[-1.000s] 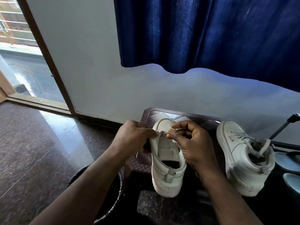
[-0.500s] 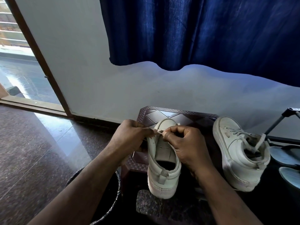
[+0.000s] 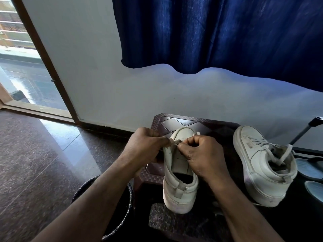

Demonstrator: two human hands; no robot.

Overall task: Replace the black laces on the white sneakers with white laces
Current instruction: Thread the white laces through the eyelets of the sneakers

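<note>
A white sneaker (image 3: 176,187) stands heel toward me on a dark patterned stool (image 3: 174,122). A white lace (image 3: 176,142) crosses its lowest eyelets near the toe. My left hand (image 3: 146,145) pinches the lace at the shoe's left side. My right hand (image 3: 201,154) pinches it from the right, fingers curled over the tongue. The second white sneaker (image 3: 262,168) stands to the right, fitted with a white lace whose loose end sticks up at the collar. No black lace is in view.
A black mesh bin (image 3: 111,206) stands under my left forearm. Blue-grey sandals (image 3: 309,168) lie at the far right beside a black metal stand (image 3: 304,131). A blue curtain (image 3: 218,32) hangs on the white wall; polished dark floor and a doorway lie to the left.
My view has shifted slightly. Both hands stay at the toe eyelets, and the right hand's fingers have closed tighter over the lace.
</note>
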